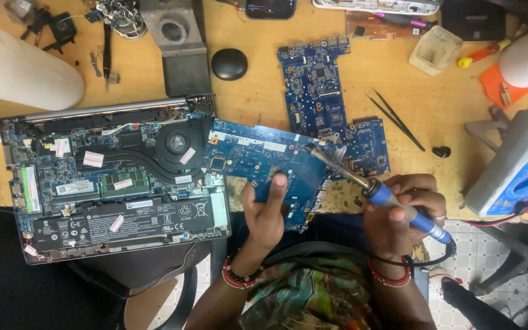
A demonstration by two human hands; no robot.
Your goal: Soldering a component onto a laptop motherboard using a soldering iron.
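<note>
- Nearest to me, my left hand (pixel 265 215) rises from the lower edge of view with the wrist bent up; its fingers (pixel 278 183) are closed on the lower edge of the blue circuit board (pixel 258 160), thumb pressed flat on the top face. The board is held tilted, just off the surface (pixel 258 98).
- My right hand (pixel 406 215), right of the held board, has its fingers wrapped fully around the blue grip of the soldering iron (pixel 379 194), pen-fashion. The shaft runs up and left, and the tip meets the held board's upper right corner.
- Judged progress: iron and board are in contact, so work on that corner appears to be under way. I cannot tell whether any joint is finished; the area is too small to read.
- Left of the held board, an opened laptop (pixel 114 177) lies with its base cover off, fan, heat pipe and battery exposed. Its own board looks still fitted, so nothing shows it reassembled.
- Beyond the held board, a second blue circuit board (pixel 325 98) lies flat, touching or just behind the iron's tip.
- Right of that, black tweezers (pixel 395 119) lie untouched; further right stands a blue-faced multimeter (pixel 520 177).
- Farthest, above the held board, sits a round black object (pixel 228 63).
</note>
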